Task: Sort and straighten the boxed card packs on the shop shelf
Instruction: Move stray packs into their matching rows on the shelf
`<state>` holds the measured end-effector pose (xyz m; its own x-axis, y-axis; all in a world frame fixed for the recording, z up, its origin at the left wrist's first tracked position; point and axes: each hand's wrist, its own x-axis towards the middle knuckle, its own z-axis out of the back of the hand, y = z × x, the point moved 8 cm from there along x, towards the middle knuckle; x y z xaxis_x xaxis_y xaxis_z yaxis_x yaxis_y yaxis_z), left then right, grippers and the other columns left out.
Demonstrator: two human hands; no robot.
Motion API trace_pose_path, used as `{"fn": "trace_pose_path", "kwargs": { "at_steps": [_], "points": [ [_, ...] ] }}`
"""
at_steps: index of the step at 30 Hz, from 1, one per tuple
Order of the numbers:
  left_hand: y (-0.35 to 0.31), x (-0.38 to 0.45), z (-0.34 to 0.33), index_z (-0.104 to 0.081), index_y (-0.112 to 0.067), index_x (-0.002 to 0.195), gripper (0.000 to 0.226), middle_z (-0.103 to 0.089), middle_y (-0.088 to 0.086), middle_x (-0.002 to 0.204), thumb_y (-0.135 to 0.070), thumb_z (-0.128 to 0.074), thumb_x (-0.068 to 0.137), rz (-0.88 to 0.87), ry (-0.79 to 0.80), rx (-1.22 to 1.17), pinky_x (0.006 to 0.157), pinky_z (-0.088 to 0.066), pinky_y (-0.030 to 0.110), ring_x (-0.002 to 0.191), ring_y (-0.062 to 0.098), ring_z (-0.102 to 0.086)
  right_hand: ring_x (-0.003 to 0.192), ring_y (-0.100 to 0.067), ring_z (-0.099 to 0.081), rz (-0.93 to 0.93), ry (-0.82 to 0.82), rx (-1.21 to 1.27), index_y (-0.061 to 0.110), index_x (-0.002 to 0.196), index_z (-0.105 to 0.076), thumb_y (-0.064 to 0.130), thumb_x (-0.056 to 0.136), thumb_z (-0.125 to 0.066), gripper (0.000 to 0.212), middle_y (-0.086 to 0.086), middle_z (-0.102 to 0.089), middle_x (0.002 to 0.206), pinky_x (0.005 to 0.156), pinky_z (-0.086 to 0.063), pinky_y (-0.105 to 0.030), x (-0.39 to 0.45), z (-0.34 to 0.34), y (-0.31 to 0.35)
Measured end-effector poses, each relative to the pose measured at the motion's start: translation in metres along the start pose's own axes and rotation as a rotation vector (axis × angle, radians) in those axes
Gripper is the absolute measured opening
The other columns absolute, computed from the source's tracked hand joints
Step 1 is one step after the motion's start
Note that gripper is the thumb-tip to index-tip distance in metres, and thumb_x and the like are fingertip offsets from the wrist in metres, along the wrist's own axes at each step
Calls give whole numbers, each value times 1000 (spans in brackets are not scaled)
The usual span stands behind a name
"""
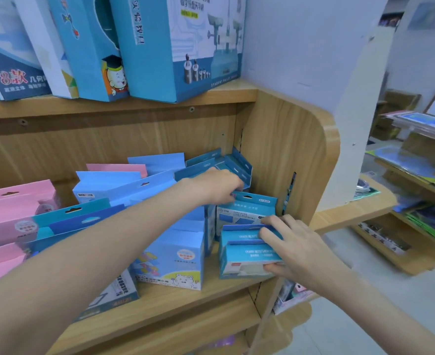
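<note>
I judged sorting barely begun: my right hand [292, 249] gripped a small blue pack [247, 254], my left hand [220, 187] pinched another pack [247, 210], while blue and pink packs [13, 211] lay jumbled left.

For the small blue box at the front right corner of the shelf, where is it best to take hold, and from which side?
Probably across its short right end, coming from the open front-right. The small blue box lies flat, with the shelf's side panel close by and other packs crowding its left. The right hand already grips there.
</note>
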<state>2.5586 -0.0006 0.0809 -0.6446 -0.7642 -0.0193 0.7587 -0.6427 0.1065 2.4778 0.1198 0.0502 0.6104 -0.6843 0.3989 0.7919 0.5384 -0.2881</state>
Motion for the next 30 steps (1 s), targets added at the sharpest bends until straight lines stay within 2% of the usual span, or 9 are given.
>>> {"fn": "trace_pose_path", "kwargs": {
  "at_steps": [3, 5, 7, 12, 17, 21, 24, 27, 30],
  "points": [
    [4, 2, 3, -64, -14, 101, 16, -64, 2, 102, -20, -54, 89, 28, -51, -23, 77, -36, 31, 98, 22, -55, 96, -20, -48, -57, -32, -12, 19, 96, -46, 46, 48, -83, 67, -4, -62, 107, 77, -53, -32, -4, 1, -6],
    [9, 1, 5, -62, -15, 99, 13, -62, 3, 103, -21, -54, 90, 74, -108, -115, 77, -41, 33, 99, 22, -54, 102, -25, -56, -81, -20, -46, 17, 97, -48, 46, 50, -82, 65, -7, -64, 111, 90, -49, -40, -6, 0, -6],
    [17, -2, 16, -60, -14, 99, 13, -59, 4, 105, -21, -52, 92, 123, -222, -233, 79, -44, 36, 100, 23, -53, 105, -29, -60, -106, -2, -64, 15, 97, -50, 46, 49, -83, 66, -11, -63, 115, 95, -45, -44, -7, -3, -7],
    [35, -31, 57, -61, -12, 97, 11, -56, 3, 99, -18, -53, 92, 194, -512, -396, 78, -39, 32, 96, 19, -50, 113, -32, -58, -198, 1, -41, 9, 102, -47, 37, 44, -89, 77, -20, -56, 127, 94, -43, -47, -1, -9, -8],
    [51, -80, 79, -61, -10, 90, 7, -49, -4, 88, -12, -55, 89, 278, -827, -452, 72, -34, 26, 86, 16, -48, 113, -32, -58, -239, -7, -24, 7, 106, -47, 31, 40, -92, 84, -17, -60, 122, 92, -47, -45, 21, -25, -11],
    [49, -107, 88, -58, -10, 86, 4, -49, -4, 84, -9, -55, 88, 282, -964, -464, 68, -34, 23, 81, 11, -45, 109, -33, -59, -215, -20, -35, 3, 107, -53, 24, 39, -91, 81, -18, -61, 119, 92, -48, -45, 34, -31, -16],
    [47, -125, 92, -58, -8, 85, 5, -49, -6, 83, -8, -55, 88, 271, -1044, -405, 66, -31, 17, 80, 11, -44, 109, -33, -60, -208, -32, -32, 3, 107, -53, 26, 37, -91, 83, -19, -60, 119, 92, -47, -46, 35, -29, -17],
    [45, -139, 95, -59, -6, 86, 7, -50, -2, 83, -8, -53, 88, 261, -1093, -342, 70, -32, 19, 80, 15, -45, 106, -32, -61, -232, -1, 10, 3, 108, -58, 32, 35, -91, 85, -19, -61, 118, 91, -47, -45, 32, -26, -18],
    [51, -152, 103, -59, -5, 86, 7, -52, 2, 83, -7, -53, 88, 288, -1139, -307, 69, -32, 21, 80, 20, -47, 117, -29, -54, -245, -12, 133, 3, 121, -51, 35, 55, -86, 82, -17, -52, 129, 102, -37, -36, 30, -17, -20]
  ]
}}
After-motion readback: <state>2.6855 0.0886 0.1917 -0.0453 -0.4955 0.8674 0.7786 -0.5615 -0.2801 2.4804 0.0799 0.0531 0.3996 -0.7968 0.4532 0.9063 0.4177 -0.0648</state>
